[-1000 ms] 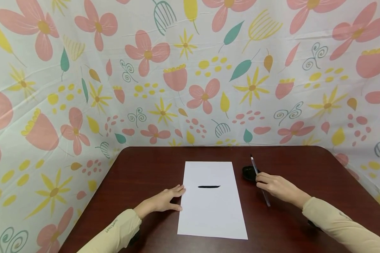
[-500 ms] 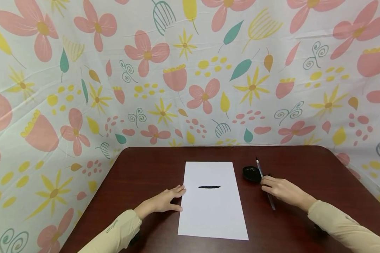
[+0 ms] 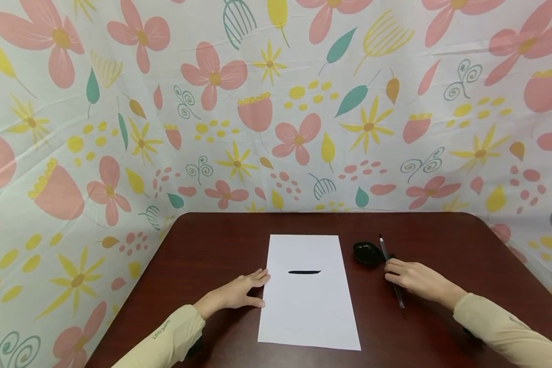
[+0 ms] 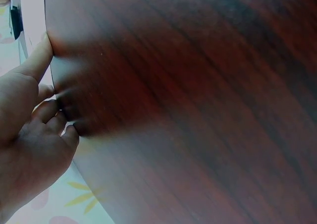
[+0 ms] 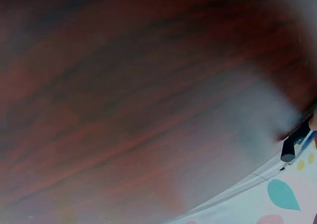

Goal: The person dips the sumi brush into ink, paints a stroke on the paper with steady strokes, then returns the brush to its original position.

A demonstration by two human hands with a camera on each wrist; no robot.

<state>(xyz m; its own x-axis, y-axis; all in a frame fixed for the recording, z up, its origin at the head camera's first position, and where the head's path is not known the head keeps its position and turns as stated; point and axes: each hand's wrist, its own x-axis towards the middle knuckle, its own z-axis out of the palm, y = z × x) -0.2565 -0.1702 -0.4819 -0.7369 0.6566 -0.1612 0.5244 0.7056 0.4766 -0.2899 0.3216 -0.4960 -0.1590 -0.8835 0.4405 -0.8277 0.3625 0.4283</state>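
My left hand (image 3: 236,292) rests at the left edge of a white sheet of paper (image 3: 308,312), fingers and thumb spread and touching that edge. In the left wrist view the same hand (image 4: 34,120) touches the paper's rim. One black horizontal brush stroke (image 3: 304,272) marks the sheet. To the right of the paper, my right hand (image 3: 418,281) holds a slim writing brush (image 3: 384,248), its dark tip pointing away from me. Just left of the brush sits a small black ink dish (image 3: 368,253). Only a fingertip (image 5: 313,124) of this hand shows in the right wrist view, beside a black blunt-ended piece.
A dark red-brown wooden table (image 3: 211,245) carries everything. Behind it and along the left hangs a white cloth (image 3: 276,102) printed with flowers and leaves. Both arms wear pale sleeves (image 3: 501,322).
My right hand and the brush have shifted right and toward me, away from the ink dish, which shows more fully now. My left hand and the paper stay put.
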